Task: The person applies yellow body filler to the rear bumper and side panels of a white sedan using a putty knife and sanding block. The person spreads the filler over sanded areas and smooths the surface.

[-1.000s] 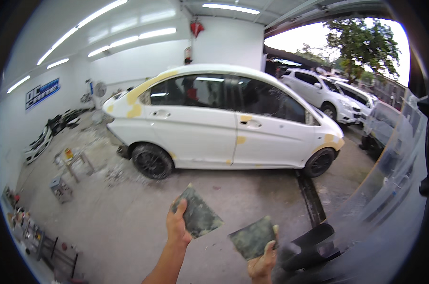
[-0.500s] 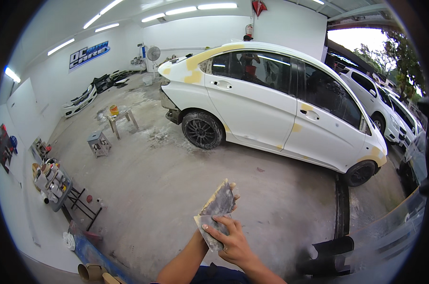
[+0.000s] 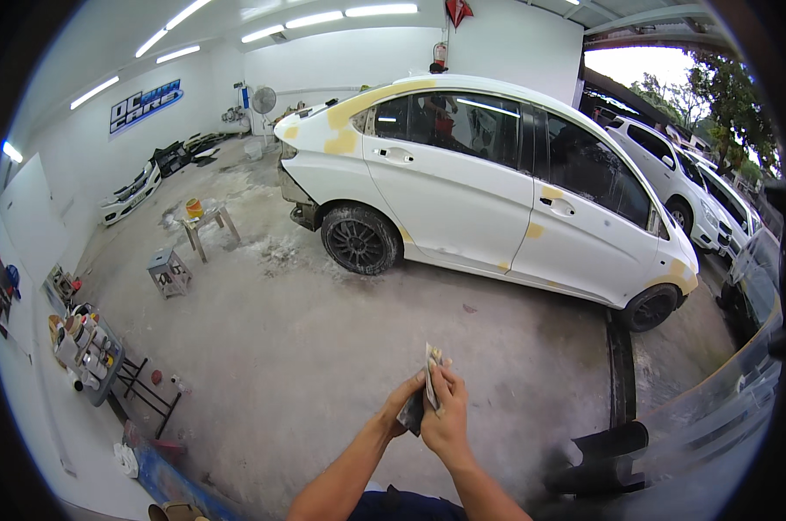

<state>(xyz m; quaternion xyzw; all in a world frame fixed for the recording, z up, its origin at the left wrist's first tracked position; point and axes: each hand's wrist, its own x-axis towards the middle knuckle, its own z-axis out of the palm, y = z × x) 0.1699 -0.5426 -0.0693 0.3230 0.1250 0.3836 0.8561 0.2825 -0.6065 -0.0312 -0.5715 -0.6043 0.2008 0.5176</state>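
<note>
In front of me, low in the view, my two hands are brought together. My left hand (image 3: 400, 399) is closed round a dark grey flat piece (image 3: 412, 417), whose lower end shows below the fingers. The fingers of my right hand (image 3: 447, 418) grip a pale, thin flat piece (image 3: 431, 354) that stands edge-on, its top end poking up above the knuckles. Yellowish smears show near its top and on the right fingertips. The hands overlap, so how the two pieces touch is hidden.
A white car (image 3: 462, 191) with yellow filler patches stands ahead. To the left are a small wooden table (image 3: 210, 222) with a yellow tub (image 3: 194, 208), a grey stool (image 3: 167, 271) and a folding table (image 3: 106, 382) of bottles. A dark car panel (image 3: 610, 443) lies at right.
The broad flat face with yellow edges has turned edge-on. My right hand has moved from pressing across it to gripping beside the left hand. The view has shifted slightly right.
</note>
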